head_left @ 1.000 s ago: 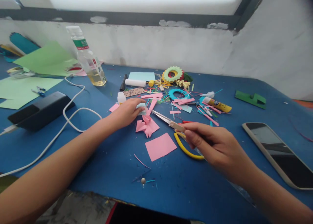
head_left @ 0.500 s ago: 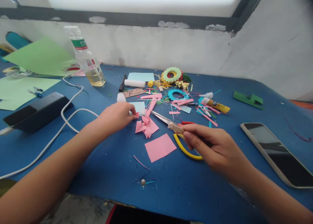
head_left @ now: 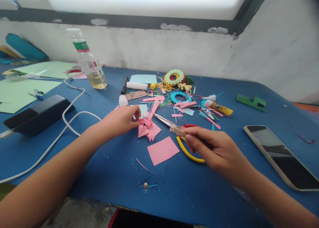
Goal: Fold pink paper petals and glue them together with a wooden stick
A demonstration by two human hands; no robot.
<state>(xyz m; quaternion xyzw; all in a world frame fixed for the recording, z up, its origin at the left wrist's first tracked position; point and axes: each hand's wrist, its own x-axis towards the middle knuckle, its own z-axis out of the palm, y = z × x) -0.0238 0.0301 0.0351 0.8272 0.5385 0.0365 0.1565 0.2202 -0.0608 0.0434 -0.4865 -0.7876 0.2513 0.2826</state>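
My left hand (head_left: 119,120) pinches the edge of a folded, cut pink paper piece (head_left: 149,128) lying on the blue table (head_left: 104,174). My right hand (head_left: 214,148) is closed round the yellow and red handles of a pair of scissors (head_left: 174,126), whose blades point left toward the pink piece. A flat pink paper square (head_left: 163,150) lies just in front of the scissors. A pale blue paper (head_left: 143,109) lies just behind my left fingers.
Paper scraps, a teal ring (head_left: 178,95), a layered paper flower (head_left: 175,76) and a glue tube (head_left: 219,106) litter the middle. A plastic bottle (head_left: 88,63), black power bank (head_left: 37,113) with white cable (head_left: 72,121) and green sheets (head_left: 22,91) lie left; a phone (head_left: 281,156) lies right.
My left hand drew back from the pale blue paper and now pinches the folded pink piece. The raised green sheet at far left has dropped flat. My right hand barely shifted.
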